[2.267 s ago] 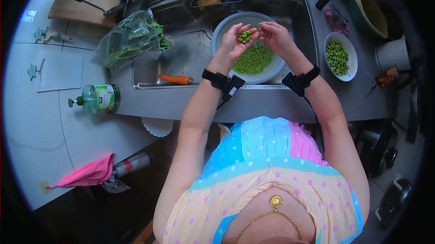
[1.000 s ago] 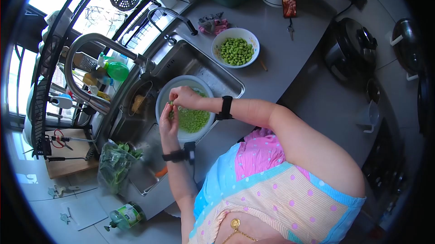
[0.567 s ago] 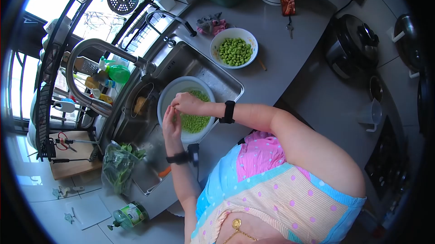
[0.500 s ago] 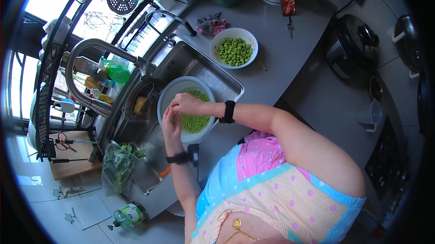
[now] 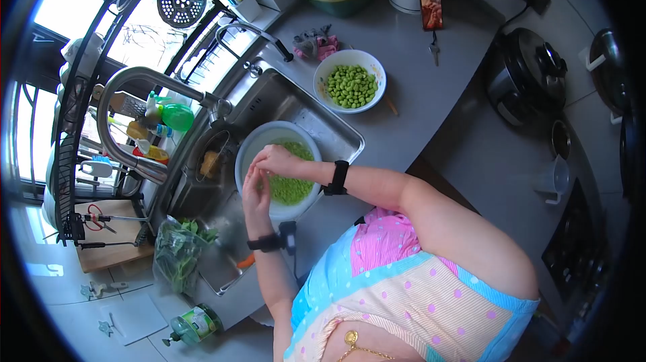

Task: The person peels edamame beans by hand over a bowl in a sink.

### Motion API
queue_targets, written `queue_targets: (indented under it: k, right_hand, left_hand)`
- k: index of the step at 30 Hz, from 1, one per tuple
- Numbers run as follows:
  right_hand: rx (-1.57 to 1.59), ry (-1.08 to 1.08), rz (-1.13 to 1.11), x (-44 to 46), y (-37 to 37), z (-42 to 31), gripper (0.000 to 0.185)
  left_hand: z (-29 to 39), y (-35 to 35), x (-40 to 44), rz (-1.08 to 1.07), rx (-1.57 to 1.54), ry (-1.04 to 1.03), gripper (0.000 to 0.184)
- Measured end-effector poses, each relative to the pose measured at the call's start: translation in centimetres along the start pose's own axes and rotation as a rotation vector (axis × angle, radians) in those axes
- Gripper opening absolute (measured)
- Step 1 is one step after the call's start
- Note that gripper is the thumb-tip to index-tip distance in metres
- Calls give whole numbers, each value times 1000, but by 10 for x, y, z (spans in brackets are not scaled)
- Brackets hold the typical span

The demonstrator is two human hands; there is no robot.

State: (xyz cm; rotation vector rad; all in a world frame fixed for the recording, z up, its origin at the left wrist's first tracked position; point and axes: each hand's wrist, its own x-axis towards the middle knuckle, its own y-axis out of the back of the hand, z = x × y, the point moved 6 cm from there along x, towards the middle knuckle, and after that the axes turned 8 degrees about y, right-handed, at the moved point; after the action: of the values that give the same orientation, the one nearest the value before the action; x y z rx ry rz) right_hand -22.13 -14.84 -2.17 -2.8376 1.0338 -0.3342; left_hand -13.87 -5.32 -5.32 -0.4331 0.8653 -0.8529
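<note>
My left hand [image 5: 256, 194] and my right hand [image 5: 278, 160] meet with fingertips pinched together above a pale plastic basin [image 5: 264, 134]. Whatever lies between the fingers is too small or hidden to make out. Inside the basin are many small green pieces [image 5: 293, 190], like shelled beans or peas, partly covered by the hands. Beyond it on the counter stands a white bowl [image 5: 378, 69] of larger, plump green beans [image 5: 352, 86]. Both wrists wear black bands.
The basin sits over a steel sink [image 5: 342, 132] with a tall curved faucet [image 5: 111, 103]. A bag of leafy greens [image 5: 176, 258] and an orange piece [image 5: 246, 262] lie at the near end. A phone [image 5: 431, 7], a cloth [image 5: 316, 43] and a rice cooker [image 5: 528, 76] stand around the counter.
The whole view has shifted slightly downward. My hands stay pinched together over the basin, with only slight finger movement.
</note>
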Motion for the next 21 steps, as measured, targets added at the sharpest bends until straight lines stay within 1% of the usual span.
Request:
queue_targets:
  k: [1, 4, 7, 9, 11, 13, 15, 18, 21]
  right_hand:
    - [22, 20, 50, -4, -1, 1, 20]
    - [2, -9, 86, -7, 2, 5, 20]
    - [-50, -3, 34, -7, 1, 6, 17]
    - [-197, 160, -17, -8, -1, -7, 17]
    - [-69, 39, -66, -9, -3, -5, 17]
    - [-16, 1, -95, -9, -3, -5, 18]
    - [234, -119, -107, -8, -4, 7, 22]
    - [553, -255, -99, -9, -4, 17, 22]
    - [626, -303, -93, -10, -2, 16, 22]
  left_hand:
    - [0, 0, -1, 16, 19, -5, 31]
    - [0, -1, 1, 27, 71, -10, 34]
    - [-2, 3, 1, 62, 111, -41, 32]
    - [-1, 3, -1, 96, 122, -67, 26]
    - [1, 3, -2, 97, 92, -64, 27]
    - [4, -5, -10, 125, 107, -84, 24]
    - [5, -3, -12, 106, 41, -90, 24]
    - [5, -7, -15, 36, -62, -73, 24]
    - [6, -7, -20, 50, -100, -79, 24]
